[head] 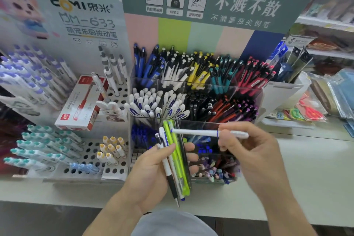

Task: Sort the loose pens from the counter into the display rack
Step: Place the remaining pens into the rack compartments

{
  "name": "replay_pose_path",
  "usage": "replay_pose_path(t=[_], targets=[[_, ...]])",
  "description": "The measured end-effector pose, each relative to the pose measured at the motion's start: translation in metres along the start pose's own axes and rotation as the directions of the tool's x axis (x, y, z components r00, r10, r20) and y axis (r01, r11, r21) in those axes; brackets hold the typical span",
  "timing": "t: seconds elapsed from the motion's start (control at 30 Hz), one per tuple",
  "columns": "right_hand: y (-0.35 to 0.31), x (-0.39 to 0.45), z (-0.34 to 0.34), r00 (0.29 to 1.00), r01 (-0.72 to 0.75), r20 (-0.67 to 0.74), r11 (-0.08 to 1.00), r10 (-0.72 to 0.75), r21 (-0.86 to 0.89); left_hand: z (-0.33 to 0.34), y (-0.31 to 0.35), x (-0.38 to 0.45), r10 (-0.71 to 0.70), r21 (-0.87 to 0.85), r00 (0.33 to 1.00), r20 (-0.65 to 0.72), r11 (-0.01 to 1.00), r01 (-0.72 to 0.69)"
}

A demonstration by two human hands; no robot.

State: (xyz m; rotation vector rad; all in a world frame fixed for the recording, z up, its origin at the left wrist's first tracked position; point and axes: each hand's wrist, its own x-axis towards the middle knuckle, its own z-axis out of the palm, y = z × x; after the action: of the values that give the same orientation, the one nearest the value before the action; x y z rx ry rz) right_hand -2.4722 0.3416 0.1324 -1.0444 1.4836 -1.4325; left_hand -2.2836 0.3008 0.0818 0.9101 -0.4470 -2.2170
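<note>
I am pinching 1 white pen (pixel 208 133) in my right hand (pixel 254 151) while my left hand (pixel 153 170) is gripping a loose bundle (pixel 175 161) that may slip.

— What is seen of the person's clothing?

— A pale grey garment (pixel 173 223) is seen at the bottom centre of the frame; its cut cannot be told.

— And on the arms?

— No sleeves are worn over the forearms. The left hand (pixel 151 174) and right hand (pixel 254 153) are bare, ungloved.

Left hand (pixel 153 170) hides the bundled pens' (pixel 177 161) middles.
</note>
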Motion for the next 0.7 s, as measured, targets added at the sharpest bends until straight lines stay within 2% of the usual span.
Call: replay_pose_path(t=[0.1, 0.2, 0.27, 0.33, 0.37, 0.43, 0.53, 0.7], targets=[[-0.013, 0.021, -0.017, 0.989, -0.024, 0.143, 0.997, 0.034, -0.067, -0.003, -0.001, -0.002, -0.104, 0.001, 0.992, 0.071, 0.995, 0.104], [-0.027, 0.038, -0.025, 0.938, -0.057, 0.307, 0.944, 0.163, -0.326, -0.002, 0.002, -0.002, -0.15, 0.063, 0.98, 0.127, 0.988, 0.143], [-0.032, 0.045, -0.016, 0.842, 0.007, 0.468, 0.862, 0.269, -0.507, 0.0, 0.003, -0.002, -0.182, 0.149, 0.967, 0.179, 0.976, 0.156], [-0.032, 0.046, -0.001, 0.737, 0.115, 0.583, 0.787, 0.343, -0.607, 0.004, 0.002, -0.003, -0.214, 0.225, 0.955, 0.204, 0.96, 0.167], [-0.029, 0.046, 0.006, 0.706, 0.161, 0.61, 0.757, 0.36, -0.634, 0.004, 0.001, -0.003, -0.224, 0.249, 0.953, 0.202, 0.953, 0.171], [-0.025, 0.044, 0.015, 0.696, 0.198, 0.611, 0.717, 0.378, -0.669, 0.003, 0.0, -0.003, -0.214, 0.262, 0.958, 0.191, 0.952, 0.161], [-0.021, 0.044, 0.019, 0.717, 0.212, 0.605, 0.718, 0.347, -0.663, -0.002, 0.003, -0.003, -0.19, 0.264, 0.965, 0.181, 0.955, 0.138], [-0.014, 0.046, 0.015, 0.748, 0.011, 0.59, 0.884, 0.303, -0.468, -0.002, 0.005, -0.001, -0.182, 0.199, 0.958, 0.221, 0.97, 0.138]])
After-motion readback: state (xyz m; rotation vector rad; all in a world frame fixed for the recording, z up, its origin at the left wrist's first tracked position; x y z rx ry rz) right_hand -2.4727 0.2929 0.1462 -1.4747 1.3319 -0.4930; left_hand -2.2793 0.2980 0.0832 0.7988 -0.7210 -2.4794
